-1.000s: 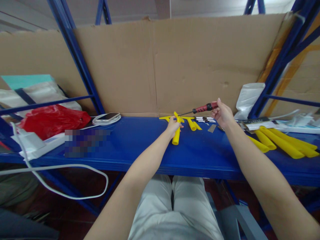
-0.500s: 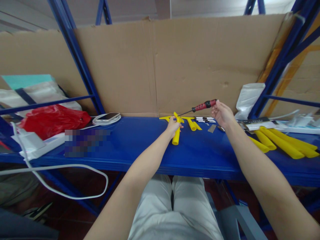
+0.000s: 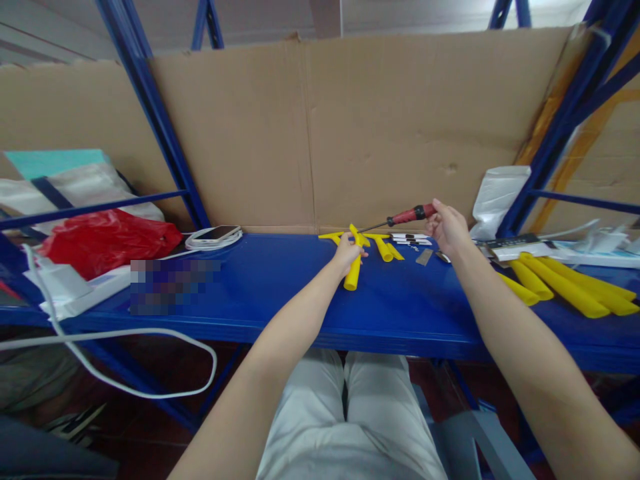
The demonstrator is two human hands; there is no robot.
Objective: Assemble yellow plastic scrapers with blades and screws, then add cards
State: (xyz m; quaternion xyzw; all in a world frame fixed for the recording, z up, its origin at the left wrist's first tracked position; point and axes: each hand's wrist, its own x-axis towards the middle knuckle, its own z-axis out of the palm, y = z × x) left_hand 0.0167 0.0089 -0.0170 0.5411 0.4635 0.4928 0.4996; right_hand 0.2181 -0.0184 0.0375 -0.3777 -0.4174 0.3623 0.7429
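My left hand is closed around a yellow T-shaped tool with a round handle, its crosspiece up and its handle end pointing down toward me. In my right hand the fingertips pinch the butt of a red and black screwdriver. The screwdriver's shaft slants down to the left and meets the tool's crosspiece; its tip is hidden there. Behind my left hand lie more yellow T-shaped tools. Below my right hand rests a small flat metal blade.
Several yellow handles lie at the right of the blue table. Black-and-white strips sit near the cardboard wall. To the left are a phone on a coiled white cable, a red plastic bag and a power strip.
The screwdriver's handle has dropped slightly and shifted a little right, and my right fingers have turned on its butt. My left hand and the yellow tool stay almost still.
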